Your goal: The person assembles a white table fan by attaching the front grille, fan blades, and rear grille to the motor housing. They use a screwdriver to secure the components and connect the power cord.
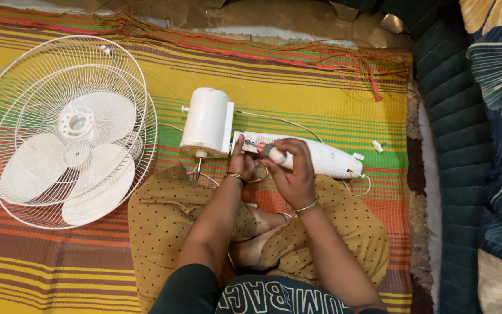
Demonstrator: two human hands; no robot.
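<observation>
right hand (293, 171) gripping screwdriver (275, 154), left hand (241, 160) prob pinching fan body (297, 152), mat (321, 87) open behind

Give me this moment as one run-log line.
left hand: steadying fan body | right hand: gripping screwdriver on it | fan guard: on mat, apart

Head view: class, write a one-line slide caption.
Both hands, left hand and right hand, work a screwdriver on a white fan body beside its grille.

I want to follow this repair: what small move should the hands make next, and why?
Probably turn the screwdriver in the right hand: its tip appears to sit at a screw on the fan body, while the left hand steadies it.
</observation>
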